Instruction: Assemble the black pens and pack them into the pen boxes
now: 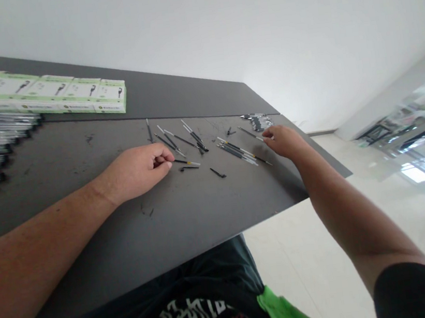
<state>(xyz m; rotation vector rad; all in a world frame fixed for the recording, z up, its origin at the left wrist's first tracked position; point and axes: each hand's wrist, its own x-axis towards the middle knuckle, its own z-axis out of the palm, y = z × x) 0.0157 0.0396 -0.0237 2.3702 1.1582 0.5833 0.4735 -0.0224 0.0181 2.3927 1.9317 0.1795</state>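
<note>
Between both hands (136, 173), pen refills (237, 152).

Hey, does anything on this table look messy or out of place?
Somewhat: several slim refills and small black pieces lie loose at mixed angles mid-view, untidy compared with the lined-up boxes. Dark marks also show on the tabletop; I can't tell whether they're stains or scraps.

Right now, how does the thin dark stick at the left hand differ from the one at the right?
The left stick, at the left hand, shows a yellow band; the right stick, at the right hand, shows none I can make out. The left stick's pale end points away from its hand; the right stick's lies beside its hand. The left stick's free end points rightward, the right stick's leftward. Both are slim and straight.
</note>
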